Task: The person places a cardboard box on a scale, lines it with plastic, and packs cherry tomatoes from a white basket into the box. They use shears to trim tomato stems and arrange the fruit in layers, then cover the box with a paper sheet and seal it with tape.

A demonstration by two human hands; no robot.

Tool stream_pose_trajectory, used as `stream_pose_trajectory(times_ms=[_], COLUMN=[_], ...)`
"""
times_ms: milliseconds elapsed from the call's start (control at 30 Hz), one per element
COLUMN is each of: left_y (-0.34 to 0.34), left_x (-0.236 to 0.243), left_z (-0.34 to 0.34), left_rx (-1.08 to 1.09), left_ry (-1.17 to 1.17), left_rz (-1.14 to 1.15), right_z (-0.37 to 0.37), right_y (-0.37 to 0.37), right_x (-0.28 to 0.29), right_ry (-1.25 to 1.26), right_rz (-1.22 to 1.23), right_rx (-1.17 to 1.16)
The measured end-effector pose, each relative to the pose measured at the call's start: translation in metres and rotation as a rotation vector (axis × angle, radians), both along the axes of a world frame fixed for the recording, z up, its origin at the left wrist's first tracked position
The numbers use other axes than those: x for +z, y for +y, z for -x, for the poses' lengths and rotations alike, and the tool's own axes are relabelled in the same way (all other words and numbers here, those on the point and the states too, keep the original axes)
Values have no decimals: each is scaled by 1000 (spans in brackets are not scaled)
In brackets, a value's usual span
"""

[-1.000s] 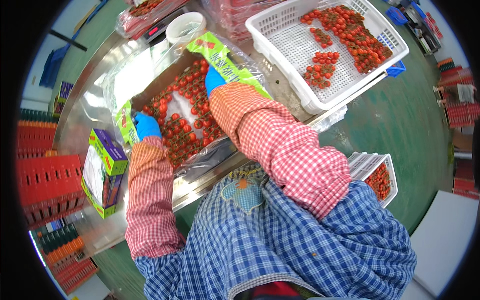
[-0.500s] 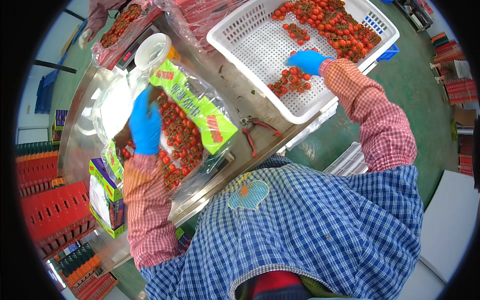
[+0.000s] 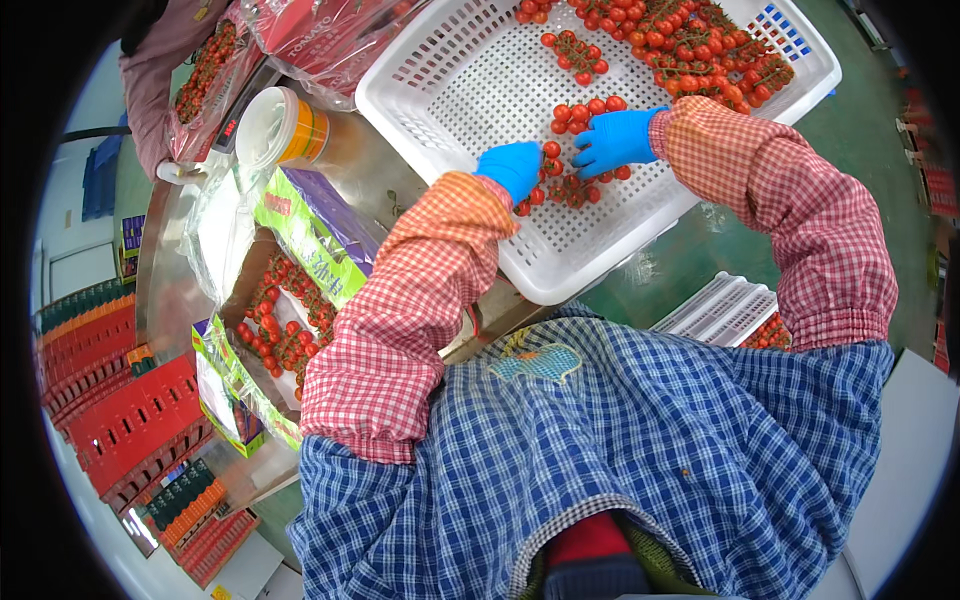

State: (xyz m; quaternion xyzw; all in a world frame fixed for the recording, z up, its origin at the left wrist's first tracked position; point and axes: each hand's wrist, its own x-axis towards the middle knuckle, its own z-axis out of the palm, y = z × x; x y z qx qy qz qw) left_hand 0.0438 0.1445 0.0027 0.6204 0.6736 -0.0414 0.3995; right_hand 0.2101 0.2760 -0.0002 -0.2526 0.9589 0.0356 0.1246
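Facing each other just above ctr frame, your L hand (image 3: 511, 167) and R hand (image 3: 618, 139), both blue-gloved, are at a vine cluster of cherry tomatoes (image 3: 575, 194) inside the white crate (image 3: 450, 80). L fingers curl down at the cluster's left edge; can't tell if they've closed on it. R fingers slant in from the right, slightly apart; can't tell if they grip either. Prob. best: pinch the stem w/ fingertips, support the fruit from below w/ the other hand, go easy on pressure b/c berries could pop off. Keep clear of the second cluster (image 3: 578, 114) just above, as vines might snag.

Around you: a tomato pile (image 3: 700, 55) fills the crate's upper-right part. Lower left of ctr, an open carton (image 3: 335, 225) w/ green-and-purple flap holds more tomatoes; your L sleeve (image 3: 400, 290) covers part of it. Clear plastic film (image 3: 215, 235) stands at its upper left, a likely catch pt. Above it sits a white bucket (image 3: 265, 130); upper left, a co-worker's sleeve (image 3: 150, 95). Mostly hidden by your L forearm is a red handle (image 3: 474, 320), so mind that arm.
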Motion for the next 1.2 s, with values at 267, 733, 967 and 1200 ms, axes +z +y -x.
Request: stream_pose_trajectory(times_ms=[267, 733, 967, 1200], left_y=[-26, 40, 170, 203], left_x=[-45, 91, 180, 143], left_z=[-54, 33, 215, 280], left_rx=[-392, 163, 331, 65], left_ry=[-74, -791, -139, 344], left_rz=[-405, -431, -957, -760], right_z=[2, -45, 44, 142], right_y=[-9, 99, 165, 191], right_x=[-8, 118, 146, 176], right_ry=[-272, -398, -309, 232], right_rz=[134, 1592, 1869, 1220], right_rx=[-264, -1029, -610, -794])
